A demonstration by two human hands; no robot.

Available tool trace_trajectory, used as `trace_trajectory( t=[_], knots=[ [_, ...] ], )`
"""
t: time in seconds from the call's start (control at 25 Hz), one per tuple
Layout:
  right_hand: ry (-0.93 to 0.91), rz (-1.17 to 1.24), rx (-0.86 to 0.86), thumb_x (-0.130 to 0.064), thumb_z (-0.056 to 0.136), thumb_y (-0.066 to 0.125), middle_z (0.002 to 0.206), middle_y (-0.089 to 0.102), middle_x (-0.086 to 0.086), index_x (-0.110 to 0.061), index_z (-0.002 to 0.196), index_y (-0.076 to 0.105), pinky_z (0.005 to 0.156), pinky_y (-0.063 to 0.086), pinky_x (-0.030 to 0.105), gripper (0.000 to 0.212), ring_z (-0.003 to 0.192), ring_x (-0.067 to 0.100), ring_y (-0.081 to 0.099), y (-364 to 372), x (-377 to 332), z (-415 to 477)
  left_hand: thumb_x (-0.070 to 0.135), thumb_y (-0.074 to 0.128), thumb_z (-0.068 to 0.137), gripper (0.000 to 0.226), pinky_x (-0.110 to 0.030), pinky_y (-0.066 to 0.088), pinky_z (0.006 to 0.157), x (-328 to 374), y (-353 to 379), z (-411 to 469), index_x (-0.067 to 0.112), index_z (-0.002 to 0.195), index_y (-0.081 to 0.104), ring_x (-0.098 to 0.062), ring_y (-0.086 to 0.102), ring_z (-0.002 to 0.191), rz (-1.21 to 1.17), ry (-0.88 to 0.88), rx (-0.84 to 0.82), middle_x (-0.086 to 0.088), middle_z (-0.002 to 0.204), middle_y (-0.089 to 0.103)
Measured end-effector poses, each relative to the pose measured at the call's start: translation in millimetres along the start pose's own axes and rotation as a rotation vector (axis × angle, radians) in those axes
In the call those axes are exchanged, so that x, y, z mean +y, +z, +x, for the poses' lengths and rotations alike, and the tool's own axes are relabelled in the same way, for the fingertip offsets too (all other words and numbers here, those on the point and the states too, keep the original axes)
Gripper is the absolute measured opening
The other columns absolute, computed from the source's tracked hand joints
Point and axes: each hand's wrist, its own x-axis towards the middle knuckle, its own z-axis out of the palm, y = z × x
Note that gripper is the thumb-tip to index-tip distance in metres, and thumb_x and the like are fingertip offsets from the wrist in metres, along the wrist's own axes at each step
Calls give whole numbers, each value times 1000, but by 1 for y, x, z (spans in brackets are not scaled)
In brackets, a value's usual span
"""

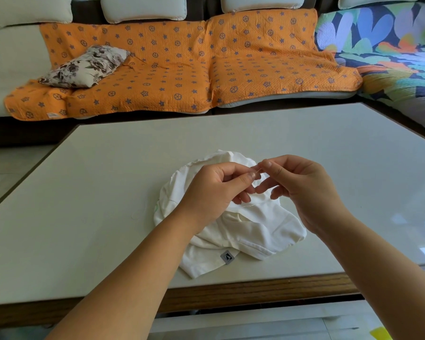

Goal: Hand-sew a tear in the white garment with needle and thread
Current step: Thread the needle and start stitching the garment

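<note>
My left hand [215, 192] and right hand [303, 192] meet, both pinching thread [257, 171] above white garment [255, 233] near table [108, 192] front edge, open tabletop either side, sofa [182, 69] beyond.

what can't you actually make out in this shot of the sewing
The thin pale strand pinched between the left hand and right hand: head view, too fine to tell needle from thread.
The tear in the crumpled white fabric garment: head view, hidden by folds and both hands.
The small grey square label on the garment: head view, print too small to read.
</note>
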Motion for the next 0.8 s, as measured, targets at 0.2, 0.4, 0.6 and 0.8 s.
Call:
trace_trajectory(
  t=[0.2,0.4,0.6,0.8],
  knots=[
    [-42,-154,48,-24,91,67,78,75,1,-10,83,70,58,50,28,16,68,24,72,2,2,-2,9,56,96,26,-18,45,58,6,-2,0,15,81,77,-9,55,59,-384,-182,-56,1,68,63],
    [-92,-347,71,-28,91,68,63,72,-3,-18,82,69,57,47,15,14,52,7,60,7,2,-9,17,67,78,11,-16,41,49,9,0,2,14,76,78,-6,48,52,-764,-348,-58,2,67,56],
    [-189,-423,85,-25,90,69,65,71,-1,-19,80,68,62,52,32,12,54,5,62,11,0,-15,8,60,93,20,-16,44,58,4,-1,2,16,98,79,-7,50,58,-386,-201,4,4,66,59],
    [-334,-592,124,-21,91,68,72,65,-8,-20,76,64,57,44,13,16,61,-1,64,11,6,-13,10,67,90,22,-24,52,67,0,-1,-2,26,101,78,-8,60,65,204,92,141,0,71,69]
  ],
)
